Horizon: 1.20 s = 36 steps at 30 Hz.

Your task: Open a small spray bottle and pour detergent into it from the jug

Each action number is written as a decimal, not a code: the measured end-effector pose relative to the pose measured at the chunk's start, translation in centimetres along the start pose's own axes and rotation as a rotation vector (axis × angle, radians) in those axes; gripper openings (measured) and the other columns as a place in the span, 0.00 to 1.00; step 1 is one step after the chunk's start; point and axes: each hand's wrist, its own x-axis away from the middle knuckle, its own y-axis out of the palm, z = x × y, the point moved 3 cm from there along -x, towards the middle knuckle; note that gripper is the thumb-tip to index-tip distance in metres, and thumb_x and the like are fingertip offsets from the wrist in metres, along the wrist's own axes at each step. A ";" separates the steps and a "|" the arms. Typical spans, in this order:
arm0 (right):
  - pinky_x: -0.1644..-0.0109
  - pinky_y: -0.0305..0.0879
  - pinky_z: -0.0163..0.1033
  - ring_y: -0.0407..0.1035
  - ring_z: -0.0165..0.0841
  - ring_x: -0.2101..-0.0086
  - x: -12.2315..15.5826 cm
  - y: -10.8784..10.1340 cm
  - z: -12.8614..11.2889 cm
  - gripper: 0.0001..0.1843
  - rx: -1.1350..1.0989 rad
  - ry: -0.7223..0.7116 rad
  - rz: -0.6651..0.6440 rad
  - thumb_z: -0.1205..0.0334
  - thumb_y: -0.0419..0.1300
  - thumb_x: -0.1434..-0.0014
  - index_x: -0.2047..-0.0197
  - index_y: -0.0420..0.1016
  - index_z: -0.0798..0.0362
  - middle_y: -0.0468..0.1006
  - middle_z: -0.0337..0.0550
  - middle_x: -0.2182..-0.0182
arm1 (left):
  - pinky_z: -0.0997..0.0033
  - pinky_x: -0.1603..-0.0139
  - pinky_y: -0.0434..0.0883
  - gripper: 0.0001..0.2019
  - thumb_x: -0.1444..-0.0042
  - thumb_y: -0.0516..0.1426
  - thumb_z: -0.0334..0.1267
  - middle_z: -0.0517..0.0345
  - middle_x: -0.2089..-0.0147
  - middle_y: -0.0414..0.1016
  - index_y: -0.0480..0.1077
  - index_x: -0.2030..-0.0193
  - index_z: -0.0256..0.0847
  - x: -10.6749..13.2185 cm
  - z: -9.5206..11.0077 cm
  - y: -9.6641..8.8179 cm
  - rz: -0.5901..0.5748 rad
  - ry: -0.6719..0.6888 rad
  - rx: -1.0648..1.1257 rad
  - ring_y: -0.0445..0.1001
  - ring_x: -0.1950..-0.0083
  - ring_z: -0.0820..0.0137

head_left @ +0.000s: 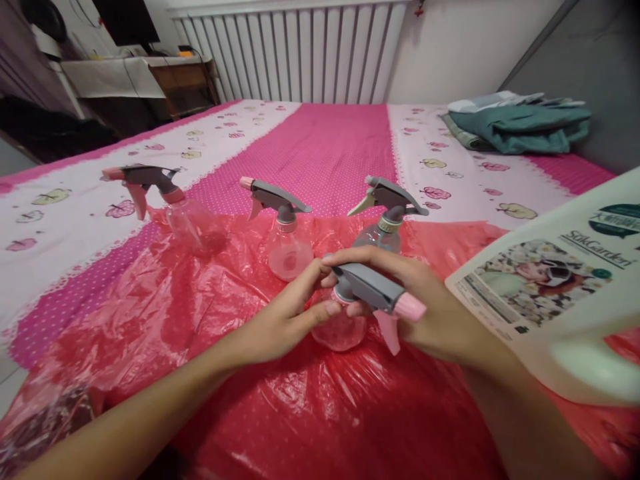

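A clear pink spray bottle [340,333] with a grey and pink trigger head [373,287] stands on a red plastic sheet [280,407] in front of me. My left hand [295,310] pinches the collar just below that head, thumb in front. From the right, my right hand [425,300] curls around the head and neck, some fingers hidden behind it. Close behind stand a second pink spray bottle [290,253] and a greyish one with a pale green collar [385,233]. Another pink spray bottle [193,223] leans a little at the left.
A large pale green jug [545,280] with a printed label looms at the right, near my right forearm. Pink patterned bedding [345,147] lies under the sheet. Folded clothes [520,123] rest at the far right, and a white radiator [300,53] lines the wall.
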 end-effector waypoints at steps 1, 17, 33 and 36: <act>0.49 0.79 0.30 0.82 0.27 0.52 0.0 0.1 0.1 0.21 -0.004 -0.001 0.005 0.60 0.68 0.33 0.38 0.77 0.49 0.83 0.43 0.47 | 0.40 0.24 0.71 0.21 0.23 0.62 0.46 0.49 0.35 0.77 0.67 0.28 0.52 0.1 0.0 0.0 -0.027 -0.002 0.003 0.75 0.28 0.51; 0.49 0.74 0.29 0.79 0.25 0.54 -0.7 2.7 -0.8 0.21 0.267 0.004 0.138 0.71 0.64 0.39 0.43 0.78 0.49 0.82 0.40 0.50 | 0.40 0.25 0.72 0.32 0.34 0.69 0.37 0.43 0.29 0.72 0.59 0.31 0.51 1.4 0.4 -0.5 0.026 -0.092 0.080 0.69 0.21 0.45; 0.55 0.78 0.30 0.81 0.26 0.57 -1.8 4.2 -2.3 0.11 0.257 0.034 0.208 0.66 0.63 0.38 0.52 0.76 0.50 0.84 0.38 0.56 | 0.39 0.30 0.76 0.36 0.39 0.72 0.40 0.47 0.43 0.79 0.53 0.35 0.51 2.6 1.9 -2.0 0.045 -0.076 0.123 0.80 0.33 0.47; 0.58 0.76 0.30 0.82 0.28 0.61 -1.7 4.8 -2.2 0.11 0.307 0.060 0.277 0.65 0.63 0.39 0.53 0.76 0.49 0.84 0.36 0.60 | 0.40 0.31 0.76 0.37 0.39 0.72 0.39 0.46 0.42 0.78 0.52 0.33 0.50 2.8 2.2 -1.5 0.075 -0.077 0.142 0.80 0.32 0.46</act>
